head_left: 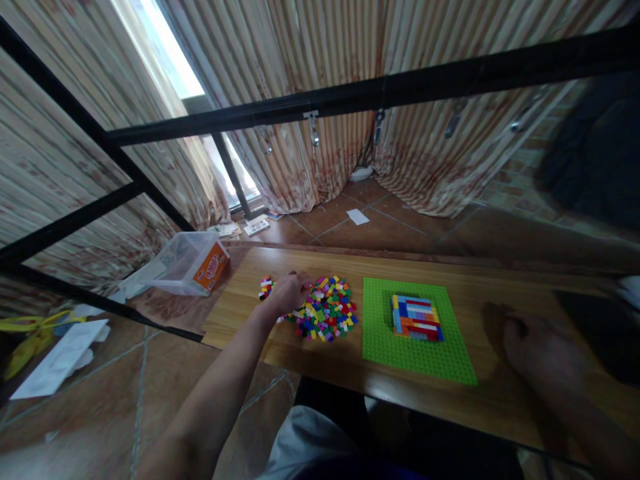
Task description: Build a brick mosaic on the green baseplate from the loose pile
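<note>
My left hand (291, 293) reaches over a loose pile of small coloured toy bricks (327, 313). Its fingers are drawn together at the pile's upper left; whether a brick is between them is too small to make out. On a green studded baseplate (375, 340) stands a low rectangular block of joined bricks (416, 318), striped in blue, red, orange, yellow and white. Right of the baseplate, my right hand (537, 350) rests on the wooden table (325, 373), curled into a loose fist and somewhat blurred. Nothing shows in it.
At the table's left end, a clear plastic box (185, 263) with an orange label stands lower down. A dark flat object (600, 327) lies at the table's right. Black metal bars (320, 103) cross beyond the table, before striped curtains (320, 40). White papers (63, 360) lie at far left.
</note>
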The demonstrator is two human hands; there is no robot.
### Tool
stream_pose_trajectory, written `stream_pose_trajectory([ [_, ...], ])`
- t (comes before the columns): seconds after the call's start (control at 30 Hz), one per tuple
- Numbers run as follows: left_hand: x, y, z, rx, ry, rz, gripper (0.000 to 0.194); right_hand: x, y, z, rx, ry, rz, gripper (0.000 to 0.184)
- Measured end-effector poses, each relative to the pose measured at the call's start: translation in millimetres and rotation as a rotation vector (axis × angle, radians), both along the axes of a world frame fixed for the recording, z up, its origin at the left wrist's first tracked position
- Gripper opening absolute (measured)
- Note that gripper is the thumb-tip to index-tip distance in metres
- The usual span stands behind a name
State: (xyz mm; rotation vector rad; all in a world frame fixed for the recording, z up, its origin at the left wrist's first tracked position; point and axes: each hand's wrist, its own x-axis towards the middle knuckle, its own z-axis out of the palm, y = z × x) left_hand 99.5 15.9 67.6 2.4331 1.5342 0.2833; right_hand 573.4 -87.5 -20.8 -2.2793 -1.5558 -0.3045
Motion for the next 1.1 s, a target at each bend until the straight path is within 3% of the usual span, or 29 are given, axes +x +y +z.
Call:
stream_pose_trajectory([
  [0.1, 1.0, 1.1, -2.5, 0.013, 0.079, -0.038, 0.025, -1.0, 0.0, 0.3, 0.035, -0.048, -0.011, 0.037],
  [0.27, -2.2, -1.2, -3.2, 0.050, 0.045, 0.065, 0.024, -4.5, 0.0, 3.8, 0.013, -0.054, -0.027, 0.035],
  [0.47, 14.2, -20.9, 3.6, 0.055, -0.335, 0.122, 0.025, -11.9, 1.2, 11.4, 0.001, -0.006, -0.052, 0.033],
  [0.53, 29.7, -34.4, 0.7, -0.012, -0.510, 0.137, 0.023, -13.9, 1.9, 13.3, 0.010, 0.024, -0.051, 0.031],
  [0.7, 78.4, -77.2, -15.7, -0.394, -0.827, 0.212, 0.026, -15.3, 2.8, 15.5, 0.003, 0.051, -0.063, 0.032],
  [0.9, 117.7, -100.8, -31.9, -0.488, -0.804, 0.141, 0.027, -14.8, 2.7, 16.5, 0.005, 0.073, -0.038, 0.032],
  [1.1, 118.4, -100.8, -29.8, -0.304, -0.700, 0.102, 0.022, -15.6, 2.1, 16.1, 0.024, 0.083, -0.036, 0.030],
])
